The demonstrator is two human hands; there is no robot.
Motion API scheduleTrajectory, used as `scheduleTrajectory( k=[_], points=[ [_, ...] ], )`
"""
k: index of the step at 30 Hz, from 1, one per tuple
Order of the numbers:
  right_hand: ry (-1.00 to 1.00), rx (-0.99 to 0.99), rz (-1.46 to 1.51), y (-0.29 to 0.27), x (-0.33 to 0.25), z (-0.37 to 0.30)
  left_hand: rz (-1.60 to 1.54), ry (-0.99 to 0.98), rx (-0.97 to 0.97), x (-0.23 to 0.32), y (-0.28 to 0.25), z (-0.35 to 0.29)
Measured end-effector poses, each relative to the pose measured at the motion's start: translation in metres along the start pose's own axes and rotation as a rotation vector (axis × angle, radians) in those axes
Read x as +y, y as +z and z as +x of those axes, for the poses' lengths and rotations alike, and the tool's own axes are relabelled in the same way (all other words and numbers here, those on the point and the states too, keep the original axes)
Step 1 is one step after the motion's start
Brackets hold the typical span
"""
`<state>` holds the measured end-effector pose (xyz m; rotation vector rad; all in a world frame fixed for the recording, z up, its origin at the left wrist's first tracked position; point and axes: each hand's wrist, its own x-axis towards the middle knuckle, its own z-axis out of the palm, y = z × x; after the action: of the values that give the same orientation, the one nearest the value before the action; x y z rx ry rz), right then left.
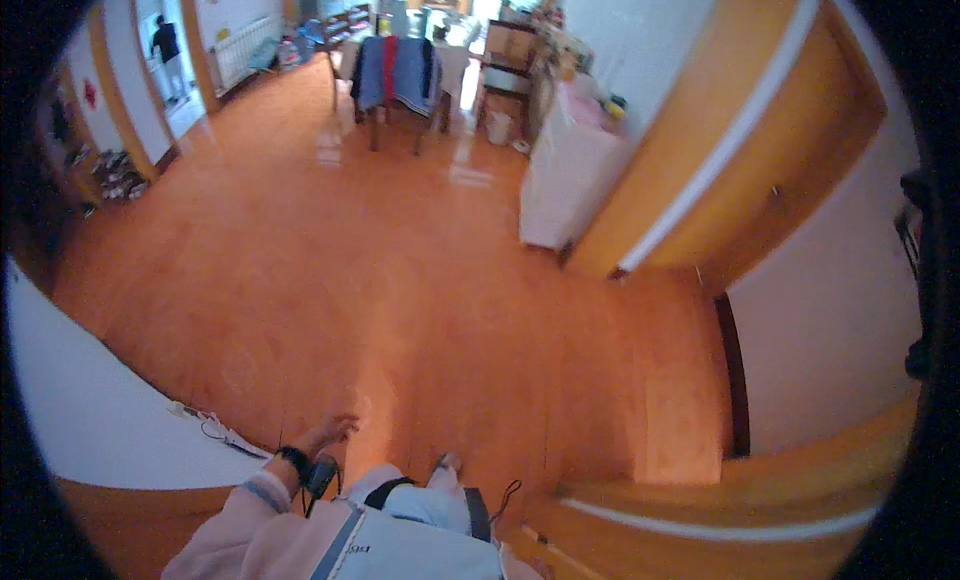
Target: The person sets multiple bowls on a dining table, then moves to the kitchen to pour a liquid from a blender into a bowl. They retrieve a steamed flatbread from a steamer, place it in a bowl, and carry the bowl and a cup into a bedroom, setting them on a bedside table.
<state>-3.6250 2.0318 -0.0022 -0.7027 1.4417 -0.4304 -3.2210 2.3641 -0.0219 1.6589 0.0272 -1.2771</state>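
My left hand (332,431) hangs low at my left side, over the orange-brown floor. Its fingers look loosely stretched, and nothing shows in them. A dark band (295,460) circles that wrist, below a pink sleeve with a grey stripe. Close beside the wrist is a small black device (321,474) with a cord. Of my right arm only a bit of pink sleeve (515,565) shows at the lower edge; the hand itself is out of view. My foot (447,464) is stepping on the floor ahead of a pale garment front (420,545).
Ahead stands a table with chairs, one draped with blue and red clothes (388,75). A covered white cabinet (565,170) is at the right, near a wooden door (790,150). A white cable (225,432) lies along the left wall. A person (168,55) stands in the far-left doorway.
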Motion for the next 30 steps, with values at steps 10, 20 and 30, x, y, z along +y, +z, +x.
scheduleTrajectory(
  k=[10, 20, 30],
  points=[
    [-0.348, -0.674, -0.037, 0.201, -0.234, 0.026, 0.240, 0.173, 0.440, -0.190, -0.034, -0.152],
    [-0.045, -1.214, 0.390, 0.439, -0.290, -0.102, -0.104, -0.210, 0.621, -0.018, -0.127, -0.077],
    [0.068, -1.073, 0.198, 0.595, -0.307, -0.019, -0.009, -0.239, 0.762, 0.112, -0.214, -0.032]
  ],
)
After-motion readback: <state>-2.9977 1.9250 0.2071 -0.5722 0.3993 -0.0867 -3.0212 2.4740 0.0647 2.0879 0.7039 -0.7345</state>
